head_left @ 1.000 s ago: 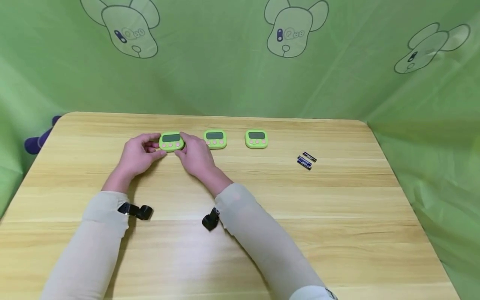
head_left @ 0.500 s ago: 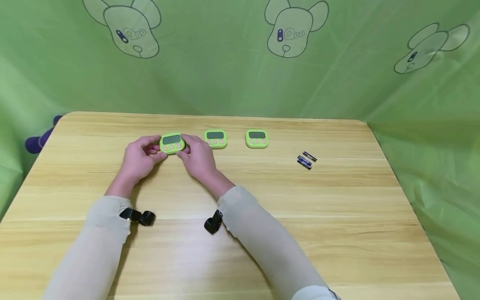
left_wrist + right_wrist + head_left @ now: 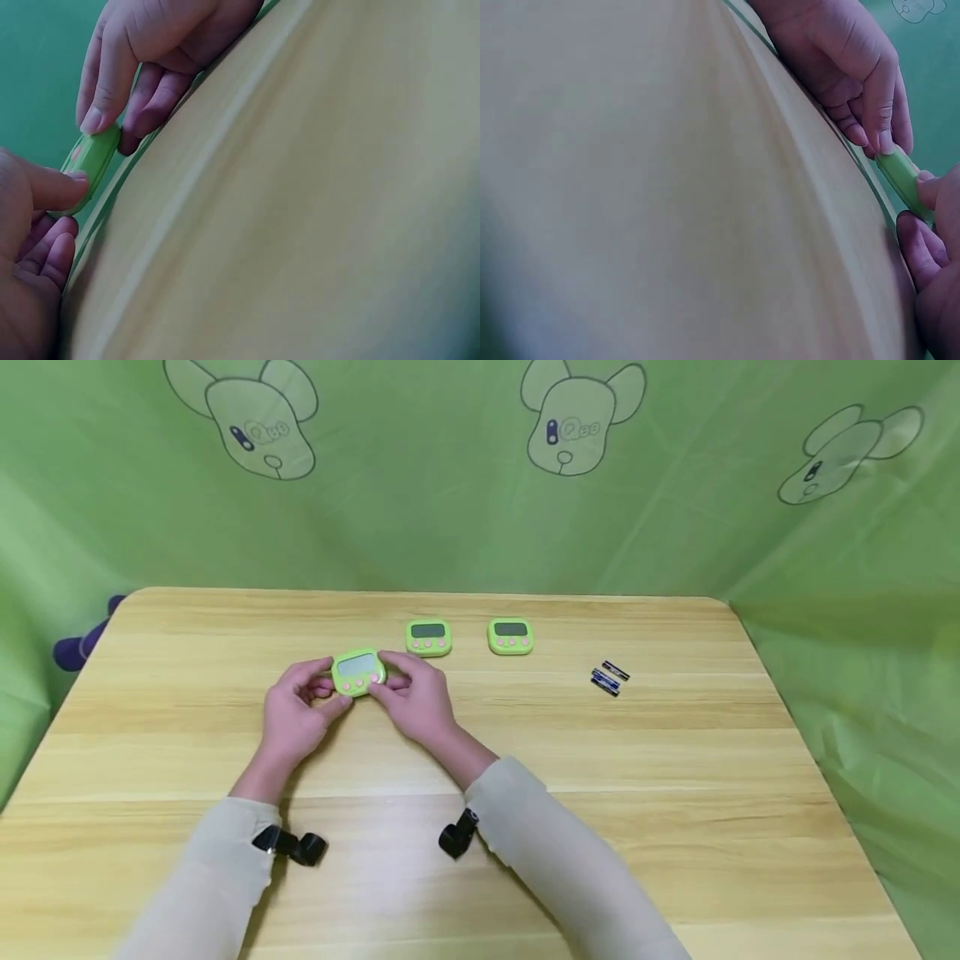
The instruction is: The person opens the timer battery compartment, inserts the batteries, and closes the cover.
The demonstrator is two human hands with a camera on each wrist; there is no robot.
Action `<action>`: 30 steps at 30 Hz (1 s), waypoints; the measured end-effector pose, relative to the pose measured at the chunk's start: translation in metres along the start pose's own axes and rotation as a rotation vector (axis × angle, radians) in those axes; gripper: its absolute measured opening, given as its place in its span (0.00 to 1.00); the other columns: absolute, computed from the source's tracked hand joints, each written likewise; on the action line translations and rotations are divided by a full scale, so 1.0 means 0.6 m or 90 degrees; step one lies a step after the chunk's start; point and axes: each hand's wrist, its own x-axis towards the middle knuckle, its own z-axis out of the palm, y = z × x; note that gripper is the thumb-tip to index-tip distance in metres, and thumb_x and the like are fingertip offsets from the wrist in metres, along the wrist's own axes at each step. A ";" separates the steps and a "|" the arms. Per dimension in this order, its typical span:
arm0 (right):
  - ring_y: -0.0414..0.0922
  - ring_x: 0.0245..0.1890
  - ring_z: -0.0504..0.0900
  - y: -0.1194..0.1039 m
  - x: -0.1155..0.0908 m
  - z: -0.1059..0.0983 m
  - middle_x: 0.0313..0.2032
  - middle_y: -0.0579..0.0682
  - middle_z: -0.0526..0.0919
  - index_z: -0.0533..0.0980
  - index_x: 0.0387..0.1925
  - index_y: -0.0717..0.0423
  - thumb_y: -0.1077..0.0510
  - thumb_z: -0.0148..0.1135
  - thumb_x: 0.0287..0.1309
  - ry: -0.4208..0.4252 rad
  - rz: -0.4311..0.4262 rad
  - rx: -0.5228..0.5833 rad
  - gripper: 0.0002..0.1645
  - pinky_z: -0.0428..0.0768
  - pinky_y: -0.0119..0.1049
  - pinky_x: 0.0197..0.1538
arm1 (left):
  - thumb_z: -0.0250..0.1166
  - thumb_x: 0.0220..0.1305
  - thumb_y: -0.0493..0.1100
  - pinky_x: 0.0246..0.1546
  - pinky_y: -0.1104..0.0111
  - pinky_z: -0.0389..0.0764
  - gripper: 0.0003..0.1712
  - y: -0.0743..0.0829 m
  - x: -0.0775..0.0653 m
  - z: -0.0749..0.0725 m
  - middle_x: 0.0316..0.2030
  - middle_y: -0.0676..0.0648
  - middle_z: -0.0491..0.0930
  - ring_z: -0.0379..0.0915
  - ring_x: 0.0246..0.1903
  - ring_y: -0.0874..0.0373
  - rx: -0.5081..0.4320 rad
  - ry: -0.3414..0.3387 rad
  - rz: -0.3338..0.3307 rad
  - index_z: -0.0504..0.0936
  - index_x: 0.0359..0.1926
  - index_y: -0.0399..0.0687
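Observation:
A green digital timer (image 3: 358,673) with a grey screen and pink buttons is held between both hands, its face tilted up. My left hand (image 3: 298,708) pinches its left end between thumb and fingers. On the opposite end, my right hand (image 3: 417,700) grips it the same way, thumb at the lower right corner. Both wrist views show the green timer (image 3: 95,161) edge-on, with thumbs on its near side; its back is hidden. In the right wrist view the timer (image 3: 901,180) appears raised off the table.
Two more green timers, a middle one (image 3: 428,637) and a right one (image 3: 511,636), lie near the back edge of the wooden table (image 3: 675,827). Several dark batteries (image 3: 606,680) lie farther right. A green curtain (image 3: 450,527) hangs behind the table.
Both hands have drawn the timer toward the person and slightly right, away from the row at the back. Its face has tilted, and its screen looks lighter. The other timers and batteries stay put.

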 end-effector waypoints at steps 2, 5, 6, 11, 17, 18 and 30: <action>0.40 0.34 0.85 0.002 -0.012 -0.010 0.52 0.55 0.81 0.79 0.58 0.61 0.66 0.75 0.53 0.006 0.008 0.020 0.30 0.84 0.28 0.39 | 0.70 0.50 0.18 0.48 0.64 0.80 0.31 0.019 -0.011 0.010 0.49 0.29 0.75 0.74 0.44 0.39 -0.006 -0.001 0.001 0.74 0.58 0.21; 0.41 0.35 0.86 0.006 -0.029 -0.028 0.53 0.55 0.80 0.78 0.58 0.62 0.67 0.75 0.52 0.010 0.015 0.043 0.30 0.84 0.30 0.39 | 0.71 0.49 0.18 0.47 0.64 0.81 0.32 0.016 -0.020 0.026 0.48 0.29 0.76 0.75 0.43 0.38 -0.023 -0.001 0.005 0.75 0.58 0.22; 0.42 0.35 0.86 0.006 -0.035 -0.035 0.53 0.55 0.80 0.78 0.58 0.62 0.68 0.75 0.52 0.011 0.017 0.054 0.30 0.85 0.31 0.39 | 0.72 0.48 0.18 0.47 0.65 0.81 0.32 0.008 -0.021 0.033 0.48 0.30 0.76 0.76 0.43 0.40 -0.032 0.000 0.004 0.75 0.58 0.23; 0.45 0.36 0.87 0.015 -0.066 -0.080 0.51 0.54 0.82 0.79 0.55 0.62 0.68 0.77 0.49 0.038 0.042 0.095 0.29 0.85 0.35 0.40 | 0.75 0.45 0.20 0.45 0.67 0.83 0.34 -0.007 -0.030 0.074 0.46 0.35 0.79 0.79 0.41 0.45 -0.093 -0.005 0.009 0.78 0.57 0.28; 0.48 0.38 0.87 0.026 -0.093 -0.133 0.48 0.53 0.85 0.80 0.53 0.63 0.68 0.77 0.49 0.062 0.065 0.127 0.27 0.85 0.38 0.41 | 0.74 0.43 0.18 0.45 0.65 0.83 0.33 0.011 -0.037 0.123 0.46 0.36 0.79 0.79 0.40 0.45 -0.144 -0.026 0.021 0.79 0.55 0.28; 0.49 0.38 0.87 0.028 -0.095 -0.140 0.46 0.54 0.85 0.80 0.53 0.63 0.69 0.77 0.49 0.066 0.066 0.129 0.27 0.85 0.38 0.42 | 0.74 0.43 0.18 0.45 0.64 0.83 0.33 0.015 -0.036 0.129 0.47 0.36 0.79 0.79 0.41 0.45 -0.150 -0.029 0.022 0.79 0.55 0.27; 0.49 0.33 0.87 0.039 -0.111 -0.168 0.40 0.55 0.84 0.79 0.50 0.64 0.72 0.77 0.47 0.053 0.051 0.100 0.26 0.86 0.38 0.38 | 0.69 0.48 0.15 0.49 0.55 0.82 0.29 0.028 -0.039 0.171 0.47 0.27 0.78 0.81 0.44 0.36 -0.171 -0.048 0.035 0.76 0.54 0.19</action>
